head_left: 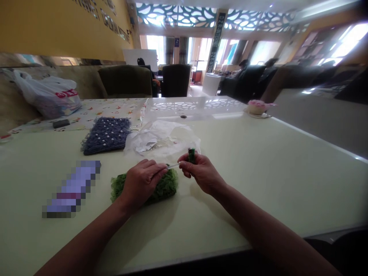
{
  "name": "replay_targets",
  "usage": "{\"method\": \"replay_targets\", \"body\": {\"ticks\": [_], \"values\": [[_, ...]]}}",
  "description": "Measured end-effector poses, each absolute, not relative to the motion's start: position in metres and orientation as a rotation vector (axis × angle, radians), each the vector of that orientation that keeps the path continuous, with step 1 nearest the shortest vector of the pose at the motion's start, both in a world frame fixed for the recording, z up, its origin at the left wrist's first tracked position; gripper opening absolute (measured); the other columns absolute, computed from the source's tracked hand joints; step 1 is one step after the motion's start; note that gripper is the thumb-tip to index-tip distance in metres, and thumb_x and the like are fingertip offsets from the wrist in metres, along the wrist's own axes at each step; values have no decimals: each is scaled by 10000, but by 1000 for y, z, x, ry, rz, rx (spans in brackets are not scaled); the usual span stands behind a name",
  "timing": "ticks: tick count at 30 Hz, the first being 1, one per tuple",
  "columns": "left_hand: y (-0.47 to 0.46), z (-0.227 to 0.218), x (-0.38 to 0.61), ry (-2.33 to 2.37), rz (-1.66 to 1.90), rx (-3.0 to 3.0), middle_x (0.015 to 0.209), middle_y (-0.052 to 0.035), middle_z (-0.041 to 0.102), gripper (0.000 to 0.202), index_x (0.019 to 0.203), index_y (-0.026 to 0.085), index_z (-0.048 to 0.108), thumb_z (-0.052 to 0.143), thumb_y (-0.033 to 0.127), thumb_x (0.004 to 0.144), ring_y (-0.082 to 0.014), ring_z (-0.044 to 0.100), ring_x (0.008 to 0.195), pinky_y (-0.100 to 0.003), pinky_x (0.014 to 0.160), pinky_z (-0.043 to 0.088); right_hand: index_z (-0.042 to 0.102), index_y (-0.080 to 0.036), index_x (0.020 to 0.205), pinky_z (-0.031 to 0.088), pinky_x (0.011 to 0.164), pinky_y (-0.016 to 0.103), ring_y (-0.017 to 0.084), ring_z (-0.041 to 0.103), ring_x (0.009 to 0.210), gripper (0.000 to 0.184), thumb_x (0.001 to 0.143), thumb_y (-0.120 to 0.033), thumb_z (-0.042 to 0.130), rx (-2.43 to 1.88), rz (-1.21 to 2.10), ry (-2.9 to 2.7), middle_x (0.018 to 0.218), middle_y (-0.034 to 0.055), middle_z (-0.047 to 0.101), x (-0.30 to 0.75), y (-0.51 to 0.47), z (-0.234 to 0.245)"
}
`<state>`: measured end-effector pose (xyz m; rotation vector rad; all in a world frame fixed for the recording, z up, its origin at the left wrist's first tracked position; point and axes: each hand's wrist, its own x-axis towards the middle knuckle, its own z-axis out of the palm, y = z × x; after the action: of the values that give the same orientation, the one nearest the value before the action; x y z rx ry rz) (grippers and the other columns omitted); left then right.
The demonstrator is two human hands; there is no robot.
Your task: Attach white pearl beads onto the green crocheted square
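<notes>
My left hand is closed over a green ruffled pouch lying on the table. Between its thumb and fingers it pinches a thin whitish strip, which spans the short gap to my other hand. My right hand is closed around a small green lighter with a metal top, held upright. Its thumb and fingertip also meet the strip's right end. I see no flame. Part of the pouch is hidden under my left hand and wrist.
A crumpled clear plastic bag lies just beyond my hands. Left of it is a dark blue ruffled piece with white beads. Nearer stands a blurred-out purple phone-like object. Farther off are a filled shopping bag and a pink-flowered cup.
</notes>
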<state>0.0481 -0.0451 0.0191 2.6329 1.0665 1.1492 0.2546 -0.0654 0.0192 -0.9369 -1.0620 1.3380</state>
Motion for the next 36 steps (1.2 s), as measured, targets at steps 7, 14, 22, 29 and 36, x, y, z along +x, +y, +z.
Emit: {"method": "replay_targets", "body": {"ticks": [7, 14, 22, 29, 36], "values": [[-38, 27, 41, 1140, 1292, 2432, 820, -30, 717, 171, 894, 176, 746, 615, 286, 888, -149, 633, 753, -255, 708, 475, 630, -154, 794, 312, 509, 243, 67, 437, 503, 216, 694, -288, 767, -926, 1254, -991, 611, -46, 503, 253, -64, 17], [-20, 38, 23, 1232, 1667, 1726, 701, -7, 668, 201, 896, 156, 747, 654, 328, 849, -112, 584, 638, -220, 632, 466, 646, -151, 773, 287, 525, 254, 77, 386, 518, 161, 737, -294, 710, -1123, 1089, -1296, 568, -56, 452, 243, -55, 22], [-13, 35, 17, 949, 1836, 1536, 673, 10, 635, 197, 899, 177, 737, 649, 349, 860, -95, 540, 623, -224, 649, 454, 667, -149, 765, 393, 697, 262, 135, 550, 733, 56, 789, -122, 624, -1161, 793, -1962, 755, 7, 596, 188, -41, 34], [-26, 42, 19, 841, 1847, 1622, 728, -15, 666, 205, 907, 173, 729, 631, 350, 875, -104, 557, 639, -235, 641, 466, 551, -149, 633, 343, 633, 240, 111, 484, 647, 187, 805, -120, 621, -1221, 647, -2201, 704, -6, 542, 162, -30, 26], [-18, 47, 12, 831, 1924, 1429, 649, 10, 591, 210, 902, 179, 726, 620, 359, 881, -97, 512, 605, -240, 632, 445, 546, -153, 632, 345, 654, 246, 119, 492, 676, 199, 818, -107, 599, -1228, 573, -2323, 764, 14, 571, 151, -27, 26]]}}
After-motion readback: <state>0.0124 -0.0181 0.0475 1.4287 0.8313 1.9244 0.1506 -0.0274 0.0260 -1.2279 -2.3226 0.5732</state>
